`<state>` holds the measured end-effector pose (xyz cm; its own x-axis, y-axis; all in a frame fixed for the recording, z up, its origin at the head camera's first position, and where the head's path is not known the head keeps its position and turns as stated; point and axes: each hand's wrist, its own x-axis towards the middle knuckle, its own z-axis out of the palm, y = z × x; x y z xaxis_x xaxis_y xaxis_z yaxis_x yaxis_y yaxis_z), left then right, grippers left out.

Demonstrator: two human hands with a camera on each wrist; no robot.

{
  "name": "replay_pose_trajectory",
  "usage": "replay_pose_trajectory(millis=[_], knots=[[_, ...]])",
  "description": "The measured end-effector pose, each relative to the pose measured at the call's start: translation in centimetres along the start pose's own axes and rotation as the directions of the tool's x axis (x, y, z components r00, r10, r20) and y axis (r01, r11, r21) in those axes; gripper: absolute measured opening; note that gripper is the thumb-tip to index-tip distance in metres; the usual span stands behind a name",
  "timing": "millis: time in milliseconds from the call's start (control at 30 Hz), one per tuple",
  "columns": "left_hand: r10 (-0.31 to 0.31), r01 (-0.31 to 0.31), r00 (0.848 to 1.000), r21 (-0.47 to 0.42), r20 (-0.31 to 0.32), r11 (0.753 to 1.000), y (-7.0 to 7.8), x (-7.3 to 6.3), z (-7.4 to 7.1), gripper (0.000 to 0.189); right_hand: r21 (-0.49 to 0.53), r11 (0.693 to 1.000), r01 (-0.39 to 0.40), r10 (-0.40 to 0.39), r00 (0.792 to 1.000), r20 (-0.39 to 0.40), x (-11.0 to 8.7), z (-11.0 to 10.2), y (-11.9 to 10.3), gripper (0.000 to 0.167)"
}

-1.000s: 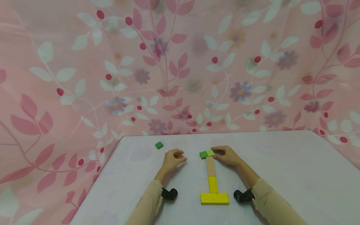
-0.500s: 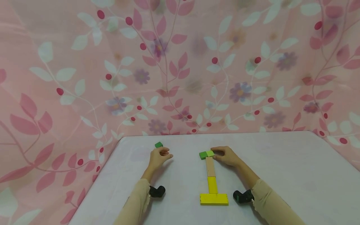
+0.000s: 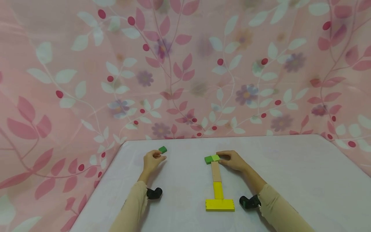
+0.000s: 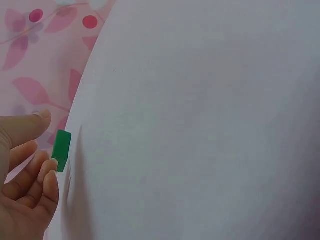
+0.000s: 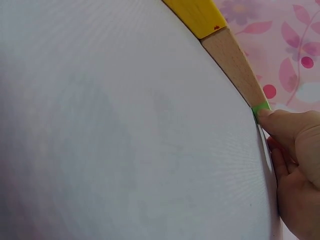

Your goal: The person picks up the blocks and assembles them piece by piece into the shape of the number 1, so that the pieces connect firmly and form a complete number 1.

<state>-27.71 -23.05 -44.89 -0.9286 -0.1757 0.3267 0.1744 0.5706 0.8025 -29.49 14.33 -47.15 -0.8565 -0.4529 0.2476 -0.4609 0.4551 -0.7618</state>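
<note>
My left hand [image 3: 151,161] is beside a loose dark green block [image 3: 163,149] at the far left of the table. Its thumb is apart from the fingers, and the left wrist view has the green block [image 4: 61,150] just past the fingertips. My right hand [image 3: 235,160] pinches a light green block [image 3: 215,158] between thumb and index finger; the thumb lies on that block [image 5: 261,109] in the right wrist view. Touching it on the left is another green block [image 3: 208,160]. Below these, a bare wooden block [image 3: 216,171] and a yellow block [image 3: 218,190] form a line.
A wide yellow block [image 3: 220,205] lies crosswise at the near end of the line. White cloth covers the table [image 3: 185,187], whose far edge meets a pink floral curtain [image 3: 185,80]. Black wrist cameras [image 3: 250,202] sit on both arms.
My left hand has moved left across the table, up to the loose green block. The right hand has stayed at the light green block.
</note>
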Motion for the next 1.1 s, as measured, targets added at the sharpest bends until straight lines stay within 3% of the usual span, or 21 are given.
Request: replay_pose_trajectory(millis=[300,567,900,1100], knots=[[-0.078,0.081,0.997,0.085,-0.028,0.993,-0.7,1.2,-0.8,0.038,0.007,1.000,0.003,-0.003,1.000,-0.005,0.0,0.0,0.1,0.037],[-0.147,0.147,0.989,0.050,0.000,0.988,-1.0,1.9,-1.3,0.048,0.015,1.000,-0.022,0.022,1.000,-0.008,0.0,0.0,-0.3,0.037],[-0.150,0.150,0.989,0.040,-0.004,0.988,-1.6,2.5,-1.2,0.054,0.010,0.999,-0.044,0.044,0.999,-0.003,0.0,0.1,-0.5,0.037],[-0.138,0.137,0.990,0.044,0.027,0.990,-1.5,2.7,-0.9,0.055,0.007,0.999,-0.042,0.042,0.999,-0.006,0.0,0.0,-0.5,0.037]])
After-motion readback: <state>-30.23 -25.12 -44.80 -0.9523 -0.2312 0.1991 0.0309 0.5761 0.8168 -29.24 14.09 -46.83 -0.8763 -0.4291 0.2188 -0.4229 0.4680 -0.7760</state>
